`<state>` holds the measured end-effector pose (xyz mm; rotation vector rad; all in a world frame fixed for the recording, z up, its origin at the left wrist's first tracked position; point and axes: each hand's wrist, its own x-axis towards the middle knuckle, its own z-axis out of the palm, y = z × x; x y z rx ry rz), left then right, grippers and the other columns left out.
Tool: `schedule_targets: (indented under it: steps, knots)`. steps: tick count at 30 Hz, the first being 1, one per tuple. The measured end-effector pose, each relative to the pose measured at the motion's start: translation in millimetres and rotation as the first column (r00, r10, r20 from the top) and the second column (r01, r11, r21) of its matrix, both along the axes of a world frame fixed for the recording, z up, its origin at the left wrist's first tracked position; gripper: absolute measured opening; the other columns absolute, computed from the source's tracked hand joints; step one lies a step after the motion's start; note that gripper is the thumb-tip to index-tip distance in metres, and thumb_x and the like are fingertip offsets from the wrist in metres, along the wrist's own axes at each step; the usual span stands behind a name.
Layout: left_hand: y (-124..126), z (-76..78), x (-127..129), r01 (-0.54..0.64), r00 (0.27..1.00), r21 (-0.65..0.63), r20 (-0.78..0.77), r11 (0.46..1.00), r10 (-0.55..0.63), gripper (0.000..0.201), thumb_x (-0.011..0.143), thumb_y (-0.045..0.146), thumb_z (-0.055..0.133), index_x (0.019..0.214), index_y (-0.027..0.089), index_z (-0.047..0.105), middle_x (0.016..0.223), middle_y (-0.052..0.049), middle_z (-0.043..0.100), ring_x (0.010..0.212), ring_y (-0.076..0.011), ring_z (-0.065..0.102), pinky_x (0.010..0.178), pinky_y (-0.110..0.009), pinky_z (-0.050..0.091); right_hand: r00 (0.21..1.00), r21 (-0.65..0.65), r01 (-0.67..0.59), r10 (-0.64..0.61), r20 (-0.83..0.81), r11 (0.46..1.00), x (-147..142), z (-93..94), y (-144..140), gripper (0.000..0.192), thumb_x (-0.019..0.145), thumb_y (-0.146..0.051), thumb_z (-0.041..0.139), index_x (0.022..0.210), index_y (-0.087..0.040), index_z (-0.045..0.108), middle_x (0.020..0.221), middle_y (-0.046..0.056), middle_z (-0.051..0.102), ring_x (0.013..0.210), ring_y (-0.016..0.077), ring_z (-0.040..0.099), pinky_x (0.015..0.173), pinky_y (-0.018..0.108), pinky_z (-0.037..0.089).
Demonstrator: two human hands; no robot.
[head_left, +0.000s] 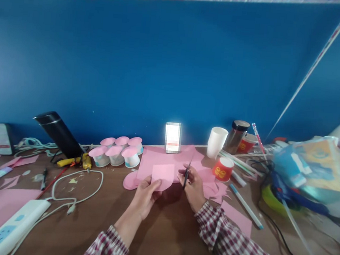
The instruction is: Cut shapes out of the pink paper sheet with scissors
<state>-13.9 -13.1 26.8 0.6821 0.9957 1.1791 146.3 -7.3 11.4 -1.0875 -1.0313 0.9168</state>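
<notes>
My left hand (144, 194) pinches a small pink paper piece (162, 175) by its lower left edge, just above the brown table. Beside it, my right hand (193, 187) grips small dark scissors (186, 175), whose blades point up at the paper's right edge. A larger pink sheet (155, 158) lies flat behind both hands. Several pink offcuts (216, 189) lie to the right of my right hand.
Several pink-topped cups (115, 154) stand at the back left, next to a yellow glue gun (73, 160) and a black stand (59, 133). A white power strip (12, 229) lies front left. Red cup (222, 168), white cup (216, 141), jar (237, 136), pens and bags (309, 171) crowd the right.
</notes>
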Motion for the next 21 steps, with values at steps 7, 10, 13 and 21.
schedule_targets:
  steps: [7,10,13,21]
  knots:
    - [-8,15.1,-19,0.112,0.986,0.011,-0.126,0.994,-0.11,0.029,0.065,0.026,0.076,0.09,0.016,0.068,0.077,-0.004,0.065,0.061,-0.0098,0.056,0.047,-0.016,0.043,0.993,0.014,-0.093,0.092,0.073,0.996,3,0.7,2,0.047,0.066,-0.031,0.073,0.108,-0.016,0.058,0.088,0.008,0.069,0.077,0.0206,0.065,0.059,0.029,0.051]
    - [-11,12.8,-22,0.158,0.977,0.03,-0.148,0.987,-0.152,0.034,0.066,0.027,0.076,0.097,0.015,0.067,0.08,-0.006,0.066,0.063,-0.0121,0.058,0.048,-0.018,0.044,0.985,0.023,-0.163,0.161,0.063,0.986,-1,2.0,-2,0.039,0.068,-0.028,0.07,0.103,-0.016,0.06,0.07,0.001,0.066,0.062,0.0159,0.061,0.055,0.027,0.049]
    - [-15,10.4,-24,0.184,0.977,0.081,-0.124,0.98,-0.173,0.038,0.064,0.025,0.076,0.1,0.013,0.067,0.081,-0.008,0.068,0.067,-0.0149,0.061,0.057,-0.022,0.047,0.987,0.001,-0.152,0.152,0.048,0.988,1,3.6,-3,0.037,0.067,-0.029,0.069,0.099,-0.016,0.058,0.063,-0.001,0.063,0.053,0.0141,0.057,0.049,0.025,0.047]
    - [-20,12.0,-30,0.158,0.987,0.159,-0.043,0.975,-0.153,0.036,0.061,0.023,0.079,0.094,0.012,0.069,0.086,-0.009,0.071,0.076,-0.0176,0.064,0.07,-0.026,0.047,0.954,0.073,0.112,-0.128,0.27,0.991,18,5.7,3,0.041,0.076,-0.039,0.064,0.108,-0.015,0.056,0.101,0.015,0.067,0.091,0.0264,0.063,0.066,0.034,0.053]
